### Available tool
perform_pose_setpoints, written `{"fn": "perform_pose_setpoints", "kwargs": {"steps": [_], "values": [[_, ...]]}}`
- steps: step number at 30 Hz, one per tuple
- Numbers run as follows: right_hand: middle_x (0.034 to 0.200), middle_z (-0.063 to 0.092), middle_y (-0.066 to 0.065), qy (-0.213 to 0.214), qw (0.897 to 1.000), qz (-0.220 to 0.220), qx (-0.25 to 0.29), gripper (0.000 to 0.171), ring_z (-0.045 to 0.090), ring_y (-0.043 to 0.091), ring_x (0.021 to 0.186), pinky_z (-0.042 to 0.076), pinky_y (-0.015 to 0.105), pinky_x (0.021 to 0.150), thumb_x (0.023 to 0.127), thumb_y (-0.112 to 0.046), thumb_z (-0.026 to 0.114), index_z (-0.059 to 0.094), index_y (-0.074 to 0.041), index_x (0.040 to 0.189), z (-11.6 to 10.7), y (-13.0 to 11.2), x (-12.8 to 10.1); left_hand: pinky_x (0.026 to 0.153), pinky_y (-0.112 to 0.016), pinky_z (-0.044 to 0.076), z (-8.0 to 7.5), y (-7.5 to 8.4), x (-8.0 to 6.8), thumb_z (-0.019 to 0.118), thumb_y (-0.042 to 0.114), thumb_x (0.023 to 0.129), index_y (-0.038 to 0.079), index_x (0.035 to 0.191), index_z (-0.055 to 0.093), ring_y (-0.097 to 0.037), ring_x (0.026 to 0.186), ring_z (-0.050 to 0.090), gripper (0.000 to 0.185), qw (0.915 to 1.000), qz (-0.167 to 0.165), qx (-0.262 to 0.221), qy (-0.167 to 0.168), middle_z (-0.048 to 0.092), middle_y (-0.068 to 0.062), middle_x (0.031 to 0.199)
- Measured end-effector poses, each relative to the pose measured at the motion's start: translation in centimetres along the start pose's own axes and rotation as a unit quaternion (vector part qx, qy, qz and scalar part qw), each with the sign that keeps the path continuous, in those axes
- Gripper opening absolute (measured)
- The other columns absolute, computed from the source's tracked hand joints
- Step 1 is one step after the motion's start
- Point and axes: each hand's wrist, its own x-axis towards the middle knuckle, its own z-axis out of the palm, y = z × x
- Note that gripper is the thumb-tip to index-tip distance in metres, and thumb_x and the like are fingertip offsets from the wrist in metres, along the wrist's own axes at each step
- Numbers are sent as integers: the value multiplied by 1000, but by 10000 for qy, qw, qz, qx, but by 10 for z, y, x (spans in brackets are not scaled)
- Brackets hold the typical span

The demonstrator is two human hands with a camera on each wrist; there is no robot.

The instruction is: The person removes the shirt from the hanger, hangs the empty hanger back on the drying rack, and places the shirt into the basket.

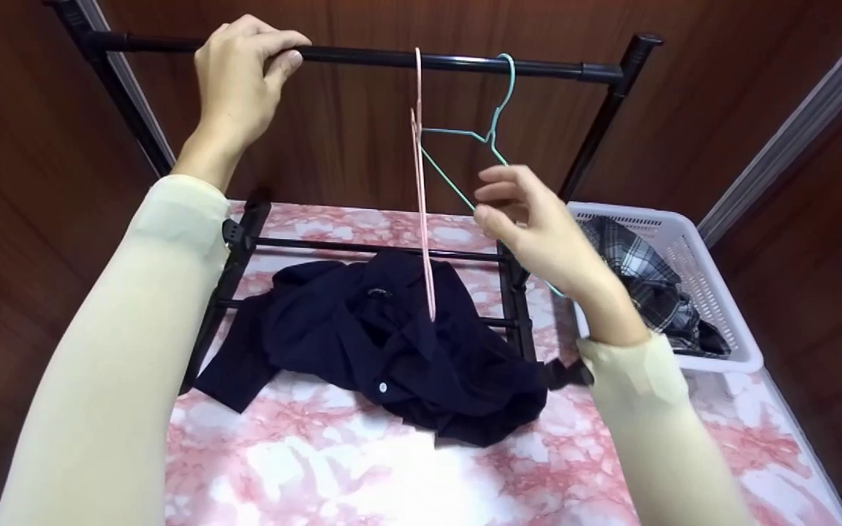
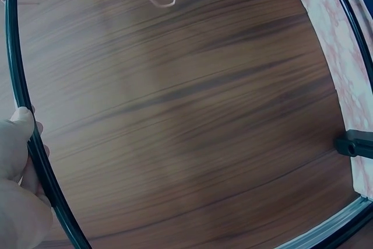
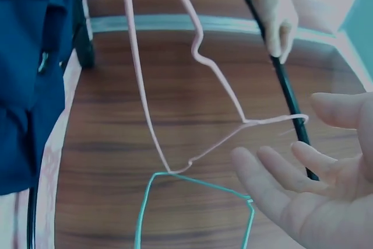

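The left hand (image 1: pixel 242 80) grasps the rail (image 1: pixel 465 62). The right hand (image 1: pixel 538 226), released, reaches the green hanger (image 1: pixel 498 109). The dark shirt (image 1: pixel 392 343) lies unhung.

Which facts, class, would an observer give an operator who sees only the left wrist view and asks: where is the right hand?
Observer: The right hand is open, palm bare, close to the green hanger. Whether they touch, I cannot tell.
Operator: Where do the hangers hang?
Observer: The green one and the pink hanger both hang from the rail that the left hand grips.
Operator: What lies below?
Observer: A navy shirt lies crumpled over the rack's lower bars and the pink marbled surface.
Operator: Other clothes?
Observer: A plaid garment lies in a white basket at the right.
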Motion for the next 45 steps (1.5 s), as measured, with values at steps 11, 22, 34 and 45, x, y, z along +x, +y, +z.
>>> {"fn": "perform_pose_setpoints", "kwargs": {"steps": [11,22,34,45], "values": [[144,61,10,24,9997,-66,219,49,67,28,124,56,37,102,103,-10,69,52,-8,150,12,23,-41,109,-41,43,-4,-3,-6,70,27,103,24,124,81,-28,118,63,24,10000,-52,-16,50,74,-3,123],[152,53,10,0,9978,133,648,57,62,28,133,52,40,110,102,-6,69,47,-8,155,23,43,-61,127,-27,22,-10,-11,-22,66,19,105,19,151,61,-19,148,47,46,9978,513,-270,-306,62,-2,151],[152,53,10,-51,9973,263,690,59,60,29,134,51,41,111,101,-6,71,47,-11,156,29,57,-76,111,-41,39,-9,-25,-87,69,7,99,11,133,74,-33,123,60,34,9812,1693,-773,502,71,-10,135],[160,49,6,-64,9989,112,449,69,53,31,142,46,54,116,96,-7,78,47,-14,157,43,85,-89,117,-65,33,19,-65,-185,82,27,93,21,150,61,-41,140,50,61,9819,223,-1009,-1586,62,-13,147]]}}
